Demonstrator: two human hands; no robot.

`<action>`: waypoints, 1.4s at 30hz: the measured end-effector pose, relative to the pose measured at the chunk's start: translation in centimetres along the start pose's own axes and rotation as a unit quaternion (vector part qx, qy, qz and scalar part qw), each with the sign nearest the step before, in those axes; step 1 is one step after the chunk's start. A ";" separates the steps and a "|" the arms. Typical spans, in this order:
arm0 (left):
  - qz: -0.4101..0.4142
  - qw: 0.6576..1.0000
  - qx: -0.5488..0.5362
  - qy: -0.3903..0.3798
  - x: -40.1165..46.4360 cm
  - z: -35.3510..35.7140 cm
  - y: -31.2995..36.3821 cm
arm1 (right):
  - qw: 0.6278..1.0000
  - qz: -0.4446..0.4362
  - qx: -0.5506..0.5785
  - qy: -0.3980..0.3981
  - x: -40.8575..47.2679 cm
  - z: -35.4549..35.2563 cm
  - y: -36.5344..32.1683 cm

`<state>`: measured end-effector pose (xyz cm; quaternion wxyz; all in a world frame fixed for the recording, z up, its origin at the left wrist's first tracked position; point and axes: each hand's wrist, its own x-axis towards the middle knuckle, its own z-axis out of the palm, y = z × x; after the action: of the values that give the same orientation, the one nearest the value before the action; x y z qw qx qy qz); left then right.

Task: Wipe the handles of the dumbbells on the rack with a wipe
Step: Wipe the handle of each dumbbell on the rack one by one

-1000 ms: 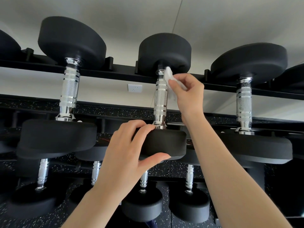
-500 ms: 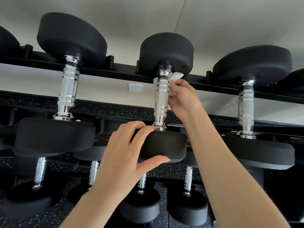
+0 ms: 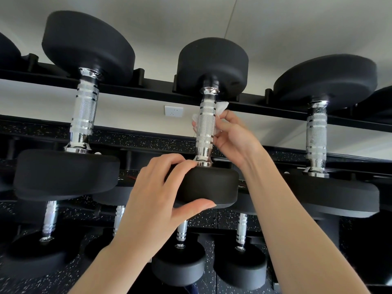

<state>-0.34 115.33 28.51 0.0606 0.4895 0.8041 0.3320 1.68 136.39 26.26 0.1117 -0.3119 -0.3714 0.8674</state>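
The middle dumbbell on the upper rack rail has black round heads and a knurled chrome handle [image 3: 205, 126]. My right hand [image 3: 234, 136] holds a white wipe [image 3: 220, 109] wrapped behind that handle, fingers curled round it from the right; wipe edges show on both sides of the handle. My left hand [image 3: 157, 200] grips the near black head [image 3: 212, 185] of the same dumbbell, fingers on top and thumb underneath.
A larger dumbbell [image 3: 84, 111] sits to the left and another [image 3: 317, 132] to the right on the same black rack rail [image 3: 148, 90]. Several smaller dumbbells [image 3: 180, 264] lie on the lower tier. A white wall socket [image 3: 174, 111] is behind.
My right hand with the wipe has slid down the handle from the top collar to its middle, wrapping behind it. My left hand has kept its grip on the near head.
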 end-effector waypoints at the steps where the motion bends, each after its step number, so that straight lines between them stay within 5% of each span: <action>1: 0.000 1.000 0.000 0.000 0.0 0.0 0.0 | 1.000 0.004 -0.002 -0.005 -0.3 -0.1 0.1; 25: -0.004 1.000 -0.011 0.000 -0.1 0.1 0.1 | 0.973 0.032 -0.229 0.011 -5.1 -1.5 -0.1; 35: -0.003 1.000 -0.026 0.008 0.0 0.0 -0.1 | 0.803 -0.126 -0.571 0.111 -7.8 1.1 -0.6; 42: -0.036 0.992 -0.117 0.008 -0.6 -0.3 -1.0 | 0.737 -0.160 -0.655 0.049 -7.3 2.9 -1.3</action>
<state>-0.90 114.39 28.03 0.1229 0.4469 0.7773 0.4253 5.53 132.52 32.04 0.0346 -0.2863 -0.8861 0.3628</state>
